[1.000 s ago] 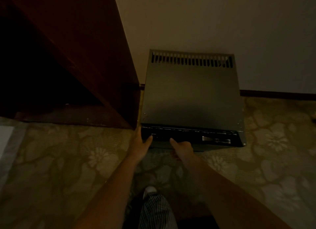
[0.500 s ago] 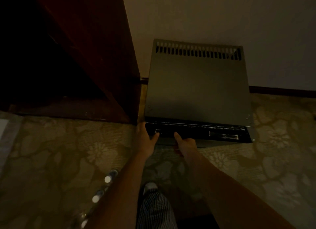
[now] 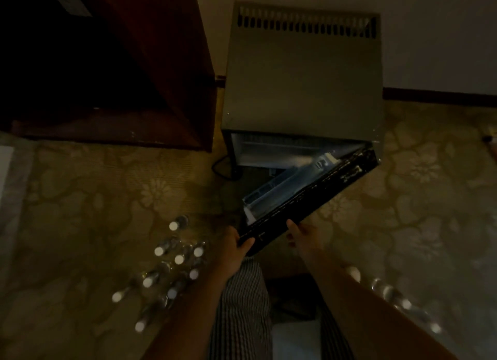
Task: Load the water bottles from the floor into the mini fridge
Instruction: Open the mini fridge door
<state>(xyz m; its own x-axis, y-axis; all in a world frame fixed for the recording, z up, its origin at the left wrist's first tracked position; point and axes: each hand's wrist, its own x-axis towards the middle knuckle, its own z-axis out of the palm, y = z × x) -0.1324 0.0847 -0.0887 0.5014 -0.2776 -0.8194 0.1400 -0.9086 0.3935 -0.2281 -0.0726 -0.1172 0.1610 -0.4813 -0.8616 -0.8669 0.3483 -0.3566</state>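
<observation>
Door (image 3: pixel 309 197) of the mini fridge (image 3: pixel 301 77) stands half open, left hand (image 3: pixel 236 249) and right hand (image 3: pixel 302 237) both clasping its free end. Water bottles (image 3: pixel 174 262) stand at eight o'clock, more at four; a wider swing could topple those, I'd say.

The room is dim. A dark wooden cabinet (image 3: pixel 161 63) fills the upper left, with a pale wall (image 3: pixel 430 36) at upper right. Floral beige carpet (image 3: pixel 403 225) spreads below.

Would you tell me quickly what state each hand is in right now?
Left hand: grips the free end of the fridge door.
Right hand: against the door's outer side; its grip cannot be told.
</observation>
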